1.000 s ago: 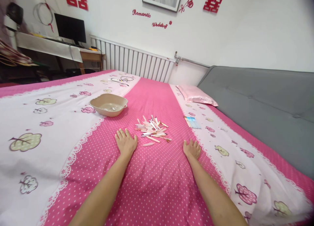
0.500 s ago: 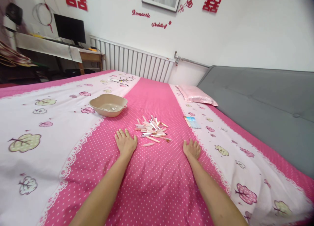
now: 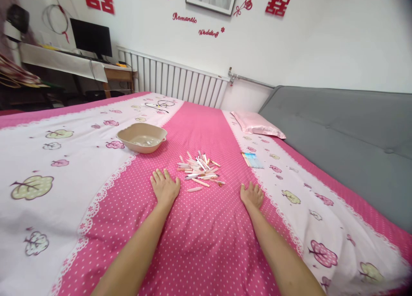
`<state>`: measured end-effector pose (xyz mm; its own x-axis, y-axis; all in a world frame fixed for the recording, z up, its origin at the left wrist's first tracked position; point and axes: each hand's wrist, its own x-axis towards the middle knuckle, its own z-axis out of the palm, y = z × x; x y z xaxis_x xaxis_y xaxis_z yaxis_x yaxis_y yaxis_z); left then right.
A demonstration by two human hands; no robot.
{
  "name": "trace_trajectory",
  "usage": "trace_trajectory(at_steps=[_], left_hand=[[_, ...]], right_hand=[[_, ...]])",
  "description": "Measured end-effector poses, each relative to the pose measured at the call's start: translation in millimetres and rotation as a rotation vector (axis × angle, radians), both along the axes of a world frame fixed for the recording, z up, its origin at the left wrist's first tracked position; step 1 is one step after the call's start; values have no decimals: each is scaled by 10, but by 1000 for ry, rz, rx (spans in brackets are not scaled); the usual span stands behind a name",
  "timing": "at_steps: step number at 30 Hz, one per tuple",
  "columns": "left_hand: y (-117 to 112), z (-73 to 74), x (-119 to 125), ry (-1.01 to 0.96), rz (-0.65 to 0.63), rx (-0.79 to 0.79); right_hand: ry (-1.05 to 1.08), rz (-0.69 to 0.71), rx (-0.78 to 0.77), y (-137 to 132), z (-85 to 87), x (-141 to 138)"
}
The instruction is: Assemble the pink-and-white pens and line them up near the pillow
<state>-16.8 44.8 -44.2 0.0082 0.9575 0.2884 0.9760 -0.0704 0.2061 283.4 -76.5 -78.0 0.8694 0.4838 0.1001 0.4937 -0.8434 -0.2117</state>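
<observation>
My left hand lies flat on the pink dotted bedspread, fingers spread, holding nothing. My right hand also rests palm down on the cloth with its fingers apart. Between and just beyond them is a loose heap of pens, mostly pink and white, pointing in many directions. One pale pink pen lies apart at the near side of the heap. A row of blue and orange-toned pens lies side by side beyond my right hand. Past my left hand stands a beige plastic basin with a few small, unclear pieces inside.
A black cable lies coiled on the far part of the bed. At the right, a pink pillow sits against the grey padded headboard. A white radiator and a desk with a monitor stand behind.
</observation>
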Motion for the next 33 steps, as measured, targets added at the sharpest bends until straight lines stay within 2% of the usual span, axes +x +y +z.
trace_trajectory(at_steps=[33], left_hand=[[5, -9, 0, -1, -1, 5]], right_hand=[[0, 7, 11, -5, 0, -4]])
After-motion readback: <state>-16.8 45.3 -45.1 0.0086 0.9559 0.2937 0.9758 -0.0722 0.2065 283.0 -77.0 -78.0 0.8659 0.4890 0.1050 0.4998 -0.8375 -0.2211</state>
